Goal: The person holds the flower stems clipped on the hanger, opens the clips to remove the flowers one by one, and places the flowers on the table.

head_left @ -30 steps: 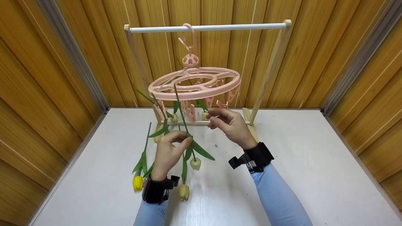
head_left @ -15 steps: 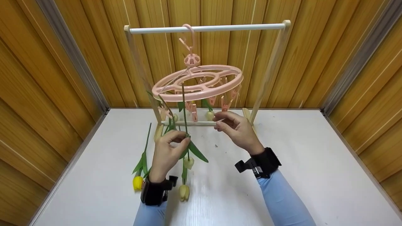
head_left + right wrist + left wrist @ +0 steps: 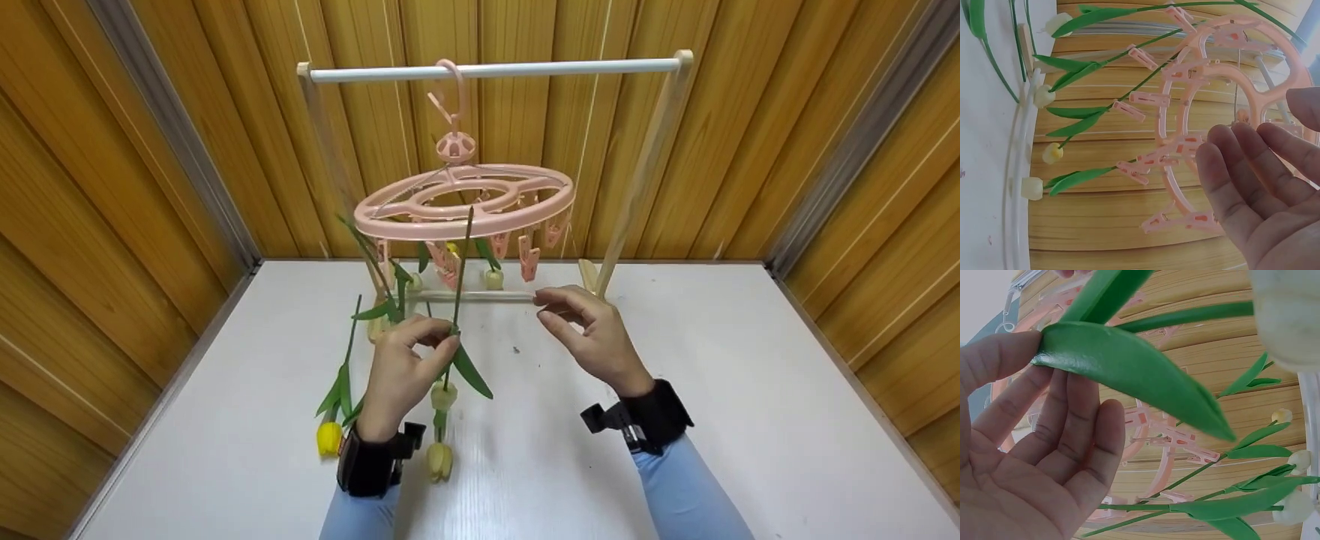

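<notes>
Held tulip: your left hand [image 3: 405, 367] pinches a white tulip [image 3: 443, 395] by its green stem, thumb and fingertips closed where a leaf joins. The flower hangs head down just below your fingers, and the stem runs up toward 12 o'clock, reaching the rim of the pink peg hanger [image 3: 463, 199].
Left hand close-up: in the left wrist view your fingers [image 3: 1075, 413] curl against the broad leaf [image 3: 1129, 368], thumb on its other side.
Right hand: your right hand [image 3: 596, 341] is at 3 o'clock from the held stem, well apart from it, fingers loosely bent and gripping nothing. It hovers just below the hanger's right-hand pegs [image 3: 529, 262]; the right wrist view shows the palm [image 3: 1264, 191] free in front of the pink ring.
Hanger: it hangs by its hook from the white rail [image 3: 495, 69] of a wooden rack, tilted, with several tulips already clipped head down on its left side.
Table: at 7 o'clock from your left hand a yellow tulip [image 3: 328, 436] lies on the white table [image 3: 750, 420]; a pale one [image 3: 439, 459] lies at 6 o'clock, beside your left wrist.
</notes>
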Motion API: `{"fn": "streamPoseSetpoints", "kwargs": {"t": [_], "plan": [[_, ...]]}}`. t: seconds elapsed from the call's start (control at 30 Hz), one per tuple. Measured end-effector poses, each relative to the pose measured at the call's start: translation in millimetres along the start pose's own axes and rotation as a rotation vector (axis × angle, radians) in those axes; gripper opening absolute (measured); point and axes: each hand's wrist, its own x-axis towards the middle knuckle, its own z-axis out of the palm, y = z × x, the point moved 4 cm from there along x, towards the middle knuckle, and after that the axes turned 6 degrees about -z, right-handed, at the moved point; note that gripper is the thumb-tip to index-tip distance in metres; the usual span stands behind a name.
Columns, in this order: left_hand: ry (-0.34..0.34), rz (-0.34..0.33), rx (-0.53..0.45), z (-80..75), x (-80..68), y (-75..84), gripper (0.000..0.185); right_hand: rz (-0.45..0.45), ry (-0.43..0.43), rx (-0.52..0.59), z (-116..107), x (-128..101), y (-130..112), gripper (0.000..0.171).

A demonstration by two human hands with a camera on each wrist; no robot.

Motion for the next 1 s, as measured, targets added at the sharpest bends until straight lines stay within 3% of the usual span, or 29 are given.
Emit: {"fn": "streamPoseSetpoints", "kwargs": {"t": [0.33, 1.0], "plan": [[-0.003, 0.066, 0.043, 4.3, -0.9, 2.0, 0.008, 0.043, 0.05, 0.002, -7.7, -24.0, 7.3, 0.027], [-0.049, 0.045, 0.102, 19.8, -3.2, 3.8, 0.009, 0.058, 0.106, 0.036, -7.9, -47.8, 14.7, 0.028]]}}
